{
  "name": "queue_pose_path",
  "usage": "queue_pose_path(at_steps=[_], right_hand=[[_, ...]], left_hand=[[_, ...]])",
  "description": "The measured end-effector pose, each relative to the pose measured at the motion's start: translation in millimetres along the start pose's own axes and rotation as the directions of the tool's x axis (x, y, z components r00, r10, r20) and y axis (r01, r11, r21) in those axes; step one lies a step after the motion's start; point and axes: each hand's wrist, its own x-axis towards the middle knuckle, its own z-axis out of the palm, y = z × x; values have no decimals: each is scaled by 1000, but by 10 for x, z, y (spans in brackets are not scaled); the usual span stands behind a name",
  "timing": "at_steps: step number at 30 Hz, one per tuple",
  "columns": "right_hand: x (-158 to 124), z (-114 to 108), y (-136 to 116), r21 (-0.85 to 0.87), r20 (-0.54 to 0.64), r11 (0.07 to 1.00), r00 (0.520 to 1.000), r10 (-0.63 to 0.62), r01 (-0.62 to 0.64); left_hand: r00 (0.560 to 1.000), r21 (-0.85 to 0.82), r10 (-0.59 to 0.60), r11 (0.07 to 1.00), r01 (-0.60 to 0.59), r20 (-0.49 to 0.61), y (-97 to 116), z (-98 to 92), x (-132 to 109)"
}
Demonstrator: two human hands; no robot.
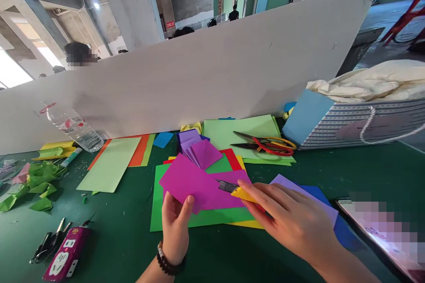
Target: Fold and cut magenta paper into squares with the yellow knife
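Note:
My left hand [176,225], with a dark bead bracelet at the wrist, pinches the lower edge of a magenta paper sheet [186,182]. In my right hand [282,212] is a yellow utility knife [244,194], its dark blade end pointing left over the magenta paper. Whether the blade touches the paper I cannot tell. More magenta paper [229,202] lies beneath, on a green sheet [157,212] with red and yellow sheets partly showing. Just behind, purple and magenta cut pieces [206,152] are fanned in a small pile.
Scissors [272,145] rest on light green sheets [239,130] at the back. A striped gift bag [358,121] and a phone [381,234] are on the right. To the left are a tilted water bottle [78,128], green folded paper [41,181] and a purple power strip [68,252].

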Motion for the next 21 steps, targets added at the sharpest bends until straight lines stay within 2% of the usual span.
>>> queue_pose_path(at_steps=[3,5,12,14,21], right_hand=[[8,4,-18,0,-2,1000,1000,3,-3],[15,8,-32,7,-10,1000,1000,13,-13],[47,4,-55,19,-30,999,999,42,-42],[45,3,-55,7,-29,999,998,49,-49],[32,3,-52,-11,-35,999,999,32,-33]], left_hand=[[988,-53,-117,992,112,-96,-24,5,-11],[980,-65,-153,987,146,-125,-29,16,-23],[967,-88,-235,970,227,-97,-23,52,-98],[969,-70,-234,971,228,-83,-42,44,-107],[990,114,-114,986,123,-86,-106,-45,-119]])
